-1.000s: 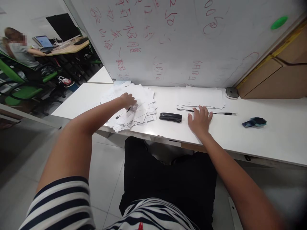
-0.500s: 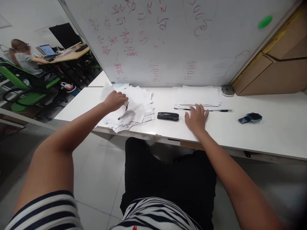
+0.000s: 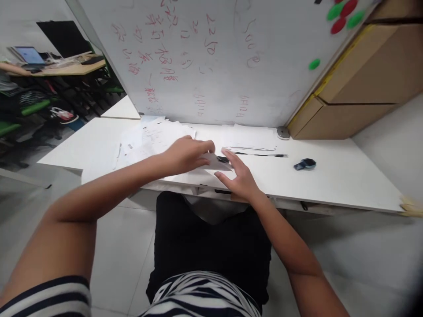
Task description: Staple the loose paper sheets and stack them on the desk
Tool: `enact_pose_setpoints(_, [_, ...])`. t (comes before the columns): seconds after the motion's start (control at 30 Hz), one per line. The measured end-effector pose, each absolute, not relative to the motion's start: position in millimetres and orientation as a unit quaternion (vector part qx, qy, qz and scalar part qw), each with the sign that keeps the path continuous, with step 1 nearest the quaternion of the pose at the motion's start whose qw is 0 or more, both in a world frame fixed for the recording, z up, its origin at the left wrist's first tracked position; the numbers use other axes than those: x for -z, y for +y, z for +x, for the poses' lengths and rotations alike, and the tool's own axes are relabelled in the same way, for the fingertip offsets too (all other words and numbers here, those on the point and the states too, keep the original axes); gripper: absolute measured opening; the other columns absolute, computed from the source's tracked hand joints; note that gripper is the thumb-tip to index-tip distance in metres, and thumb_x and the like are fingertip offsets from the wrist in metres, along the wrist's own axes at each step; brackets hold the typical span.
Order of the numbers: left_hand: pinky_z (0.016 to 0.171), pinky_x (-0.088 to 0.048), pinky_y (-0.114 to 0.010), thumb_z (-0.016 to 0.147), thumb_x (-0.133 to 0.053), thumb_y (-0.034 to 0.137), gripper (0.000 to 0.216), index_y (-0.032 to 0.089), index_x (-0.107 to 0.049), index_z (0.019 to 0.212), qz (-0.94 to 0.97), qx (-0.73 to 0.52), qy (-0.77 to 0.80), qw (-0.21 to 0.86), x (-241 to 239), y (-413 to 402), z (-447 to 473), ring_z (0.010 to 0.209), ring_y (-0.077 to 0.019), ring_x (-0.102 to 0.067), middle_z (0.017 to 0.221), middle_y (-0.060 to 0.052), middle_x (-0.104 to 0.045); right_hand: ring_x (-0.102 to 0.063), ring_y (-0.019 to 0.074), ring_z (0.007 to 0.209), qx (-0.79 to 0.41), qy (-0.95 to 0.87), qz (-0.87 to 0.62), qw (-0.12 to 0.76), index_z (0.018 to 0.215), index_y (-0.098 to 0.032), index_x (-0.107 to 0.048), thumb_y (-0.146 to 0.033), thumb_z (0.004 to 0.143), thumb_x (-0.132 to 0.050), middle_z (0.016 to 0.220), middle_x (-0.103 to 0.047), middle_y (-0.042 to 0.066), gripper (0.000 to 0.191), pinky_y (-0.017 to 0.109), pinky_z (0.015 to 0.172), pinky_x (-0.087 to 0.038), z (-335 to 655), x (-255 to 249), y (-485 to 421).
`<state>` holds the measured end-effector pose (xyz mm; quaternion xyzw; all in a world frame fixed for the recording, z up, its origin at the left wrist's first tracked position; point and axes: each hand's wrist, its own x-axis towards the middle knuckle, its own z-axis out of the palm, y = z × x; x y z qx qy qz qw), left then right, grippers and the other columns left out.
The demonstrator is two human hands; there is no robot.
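My left hand [image 3: 188, 154] is closed on a sheet of paper [image 3: 216, 167], held slightly above the desk between thumb and fingers. Just to the right, my right hand [image 3: 242, 176] is open, thumb and fingers spread near the paper's edge. Between the hands, a black stapler [image 3: 224, 160] shows in part; the sheet and fingers cover the rest. Loose papers [image 3: 165, 135] lie spread behind and under my left forearm. Beyond my right hand, a long thin black pen or brush [image 3: 264, 154] rests in front of a neater paper stack [image 3: 253, 135].
A dark wristwatch [image 3: 306, 164] and a small grey device [image 3: 283, 133] sit to the right on the white desk [image 3: 346, 180]. A whiteboard [image 3: 224, 79] rises along the back. Cardboard boxes [image 3: 357, 105] stand at the back right. Another person's arm [image 3: 15, 68] shows at the far left.
My left hand has moved right from the loose papers to the stapler, carrying a sheet. The right hand has lifted from the desk and turned toward it. The view has shifted right.
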<state>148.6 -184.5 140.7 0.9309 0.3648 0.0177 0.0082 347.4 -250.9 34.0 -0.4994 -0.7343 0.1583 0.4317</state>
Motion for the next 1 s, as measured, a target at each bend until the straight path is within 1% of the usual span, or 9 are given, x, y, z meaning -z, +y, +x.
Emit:
enact_pose_setpoints(0.07, [0.090, -0.036, -0.035, 0.090, -0.054, 0.036, 0.031, 0.027, -0.055, 0.119, 0.946, -0.049, 0.319, 0.020, -130, -187, 169, 0.093, -0.0214, -0.063, 0.097, -0.002, -0.069, -0.061, 0.0271, 0.106, -0.217, -0.717, -0.520, 0.411, 0.127, -0.028, -0.059, -0.044, 0.086, -0.056, 0.116, -0.067, 0.004, 0.044, 0.042, 0.094, -0.046, 350, -46, -253])
enact_pose_setpoints(0.17, [0.095, -0.035, -0.038, 0.092, -0.052, 0.032, 0.038, 0.028, -0.049, 0.130, 0.951, -0.120, 0.284, 0.009, -118, -188, 183, 0.108, -0.0241, -0.059, 0.114, -0.006, -0.066, -0.064, 0.0236, 0.082, -0.278, -0.679, -0.540, 0.413, 0.104, -0.024, -0.070, -0.044, 0.089, -0.052, 0.088, -0.071, 0.002, 0.031, 0.037, 0.079, -0.049, 368, -45, -252])
enact_pose_setpoints(0.33, [0.106, -0.034, -0.047, 0.077, -0.069, 0.050, 0.086, 0.028, -0.025, 0.147, 0.866, -0.343, 0.358, 0.063, -69, -176, 162, 0.137, -0.0337, -0.032, 0.151, -0.015, -0.031, -0.063, 0.0237, 0.087, -0.339, -0.549, -0.559, 0.521, 0.094, -0.020, -0.071, -0.050, 0.082, -0.061, 0.090, -0.072, 0.003, 0.033, 0.036, 0.079, -0.049, 402, -12, -252])
enact_pose_setpoints(0.4, [0.104, -0.038, -0.048, 0.070, -0.073, 0.055, 0.104, 0.028, -0.012, 0.149, 0.802, -0.411, 0.397, 0.174, -40, -168, 153, 0.139, -0.0336, -0.029, 0.155, -0.017, -0.021, -0.063, 0.0247, 0.090, -0.366, -0.504, -0.548, 0.558, 0.094, -0.019, -0.071, -0.051, 0.079, -0.065, 0.092, -0.072, 0.005, 0.035, 0.038, 0.081, -0.049, 411, 2, -252])
enact_pose_setpoints(0.47, [0.099, -0.044, -0.045, 0.069, -0.073, 0.058, 0.109, 0.027, -0.007, 0.149, 0.727, -0.439, 0.417, 0.325, -16, -162, 149, 0.136, -0.0319, -0.037, 0.154, -0.019, -0.024, -0.063, 0.0257, 0.094, -0.387, -0.472, -0.534, 0.585, 0.093, -0.018, -0.070, -0.051, 0.077, -0.067, 0.093, -0.073, 0.006, 0.037, 0.039, 0.084, -0.049, 415, 12, -252])
enact_pose_setpoints(0.57, [0.095, -0.048, -0.041, 0.068, -0.073, 0.056, 0.090, 0.021, -0.034, 0.141, 0.646, -0.417, 0.417, 0.484, 1, -160, 149, 0.122, -0.0288, -0.054, 0.138, -0.017, -0.051, -0.063, 0.0270, 0.097, -0.390, -0.456, -0.544, 0.586, 0.092, -0.018, -0.070, -0.052, 0.076, -0.068, 0.093, -0.073, 0.006, 0.038, 0.041, 0.086, -0.049, 416, 19, -253])
enact_pose_setpoints(0.67, [0.093, -0.050, -0.038, 0.065, -0.077, 0.053, 0.060, 0.018, -0.062, 0.112, 0.619, -0.405, 0.429, 0.518, 4, -166, 150, 0.109, -0.0275, -0.062, 0.114, -0.011, -0.068, -0.063, 0.0269, 0.101, -0.372, -0.454, -0.557, 0.587, 0.100, -0.018, -0.069, -0.051, 0.076, -0.068, 0.100, -0.073, 0.007, 0.040, 0.041, 0.089, -0.049, 411, 23, -256])
enact_pose_setpoints(0.77, [0.089, -0.052, -0.038, 0.064, -0.078, 0.052, 0.049, 0.019, -0.070, 0.100, 0.597, -0.405, 0.437, 0.537, 8, -170, 151, 0.101, -0.0270, -0.066, 0.105, -0.007, -0.072, -0.064, 0.0269, 0.102, -0.363, -0.433, -0.560, 0.606, 0.104, -0.018, -0.067, -0.049, 0.074, -0.071, 0.106, -0.072, 0.009, 0.044, 0.042, 0.090, -0.049, 405, 31, -257])
enact_pose_setpoints(1.0, [0.093, -0.050, -0.038, 0.063, -0.078, 0.051, 0.047, 0.018, -0.075, 0.096, 0.605, -0.357, 0.406, 0.585, 9, -165, 153, 0.103, -0.0286, -0.066, 0.104, -0.007, -0.073, -0.061, 0.0294, 0.111, -0.396, -0.431, -0.562, 0.585, 0.105, -0.016, -0.070, -0.049, 0.070, -0.075, 0.114, -0.070, 0.010, 0.048, 0.044, 0.095, -0.048, 395, 35, -257])
